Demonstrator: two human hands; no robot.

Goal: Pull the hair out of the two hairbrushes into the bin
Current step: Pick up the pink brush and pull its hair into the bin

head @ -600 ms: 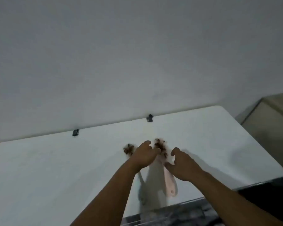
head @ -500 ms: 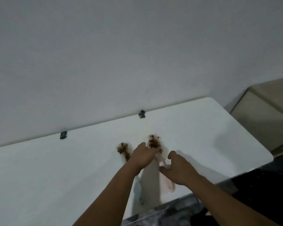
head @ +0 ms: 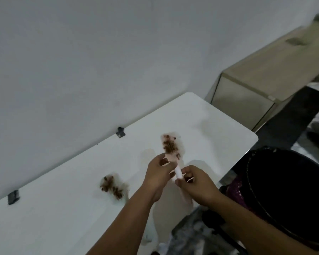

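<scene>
Pink hairbrush (head: pixel 170 147), no legible writing

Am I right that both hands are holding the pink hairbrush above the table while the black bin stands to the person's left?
Not quite: the head view shows the black bin on the person's right. The left hand and right hand do hold the pink hairbrush above the table.

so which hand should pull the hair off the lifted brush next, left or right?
Left, probably. The left hand sits at the neck of the pink brush, fingers nearest the hair clump, while the right hand grips the handle lower down and steadies it. The black bin is to the right.
</scene>
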